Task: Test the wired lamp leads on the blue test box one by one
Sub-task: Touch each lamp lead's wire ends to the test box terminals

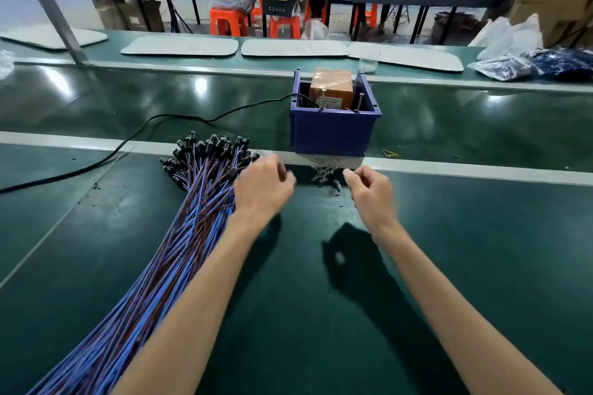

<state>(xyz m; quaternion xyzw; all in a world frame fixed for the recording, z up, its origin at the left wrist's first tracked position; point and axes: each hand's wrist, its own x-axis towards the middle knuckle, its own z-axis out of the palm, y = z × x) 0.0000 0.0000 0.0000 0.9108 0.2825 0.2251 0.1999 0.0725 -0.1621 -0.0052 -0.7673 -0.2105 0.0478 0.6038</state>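
On the workbench (288, 314) the test box (333, 135) sits ahead with a taped block (332, 86) in it, its cable (144, 130) trailing left, the bundle of lamp leads (189, 228) lying to its left, and loose small parts (324, 175) just before it, between the left hand (261, 191) and the right hand (369, 196).

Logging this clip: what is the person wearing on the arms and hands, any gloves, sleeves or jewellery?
The left hand and right hand are ungloved. The left forearm and right forearm are bare to the frame's edge, no sleeve in view. No watch, band or ring is visible.
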